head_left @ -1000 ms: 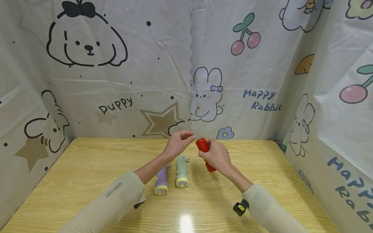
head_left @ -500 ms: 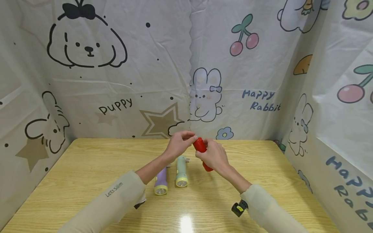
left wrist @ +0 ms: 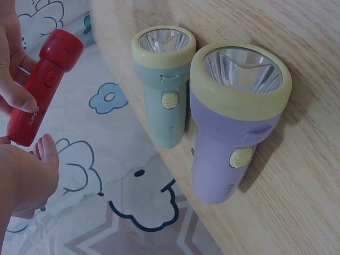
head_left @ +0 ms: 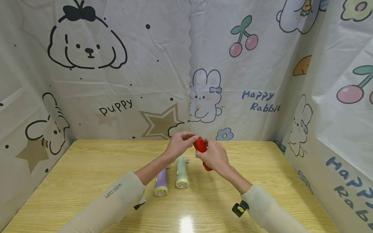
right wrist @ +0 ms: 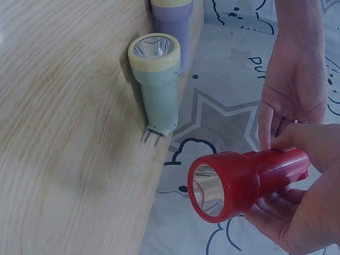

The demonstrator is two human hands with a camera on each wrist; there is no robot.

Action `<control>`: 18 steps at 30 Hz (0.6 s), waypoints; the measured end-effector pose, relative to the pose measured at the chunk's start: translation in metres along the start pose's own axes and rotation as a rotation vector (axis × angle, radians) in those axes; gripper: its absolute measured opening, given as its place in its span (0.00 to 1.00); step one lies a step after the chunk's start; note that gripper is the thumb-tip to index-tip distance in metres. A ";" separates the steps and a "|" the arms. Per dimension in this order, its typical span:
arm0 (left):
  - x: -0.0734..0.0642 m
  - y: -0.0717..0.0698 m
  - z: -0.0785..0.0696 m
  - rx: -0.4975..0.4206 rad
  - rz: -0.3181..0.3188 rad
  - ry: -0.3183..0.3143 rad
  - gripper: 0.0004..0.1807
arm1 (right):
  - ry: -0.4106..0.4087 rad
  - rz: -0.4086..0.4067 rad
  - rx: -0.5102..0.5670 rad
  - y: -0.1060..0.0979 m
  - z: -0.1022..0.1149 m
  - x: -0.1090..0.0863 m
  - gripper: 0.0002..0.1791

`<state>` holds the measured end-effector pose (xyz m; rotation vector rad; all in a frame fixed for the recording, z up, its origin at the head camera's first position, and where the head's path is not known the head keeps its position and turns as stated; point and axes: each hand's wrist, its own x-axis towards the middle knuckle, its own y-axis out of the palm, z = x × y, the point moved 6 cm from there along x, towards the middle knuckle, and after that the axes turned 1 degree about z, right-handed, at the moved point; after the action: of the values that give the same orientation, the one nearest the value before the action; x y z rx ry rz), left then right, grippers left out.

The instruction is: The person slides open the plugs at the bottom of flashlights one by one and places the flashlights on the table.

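My right hand (head_left: pixel 215 153) grips a red flashlight (head_left: pixel 201 145) round its body, held in the air above the far part of the table. Its wide lens end points down toward the table, as the right wrist view shows of the red flashlight (right wrist: pixel 239 178). At the narrow tail end are the thumb and fingertips of my left hand (head_left: pixel 178 144), placed on either side of it. Just below the hands a mint-green flashlight (head_left: pixel 181 168) lies on the table. Left of it lies a purple flashlight (head_left: pixel 161 183), its tail partly covered by my left forearm.
Both lying flashlights have their cream-rimmed lenses toward me on the wooden table (head_left: pixel 239 187). Metal plug prongs (right wrist: pixel 153 137) stick out of the green one's tail. A white printed curtain (head_left: pixel 163 71) stands right behind the table's far edge and along both sides.
My right hand has brought the red flashlight slightly left, so its tail end now meets my left fingers. My left hand has stayed nearly in place; the other flashlights have not moved.
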<state>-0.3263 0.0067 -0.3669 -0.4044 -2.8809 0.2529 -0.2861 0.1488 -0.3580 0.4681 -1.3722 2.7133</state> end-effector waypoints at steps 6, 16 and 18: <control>-0.001 0.001 -0.001 -0.001 0.006 -0.001 0.17 | -0.003 0.000 0.012 0.000 0.000 -0.001 0.19; -0.002 0.003 -0.002 -0.063 0.026 -0.007 0.16 | -0.007 -0.008 0.029 -0.002 0.002 -0.001 0.19; -0.002 0.003 -0.002 -0.072 0.035 -0.009 0.16 | -0.009 -0.011 0.028 -0.003 0.002 -0.002 0.19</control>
<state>-0.3229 0.0092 -0.3659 -0.4676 -2.9004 0.1577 -0.2834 0.1489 -0.3549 0.4897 -1.3309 2.7288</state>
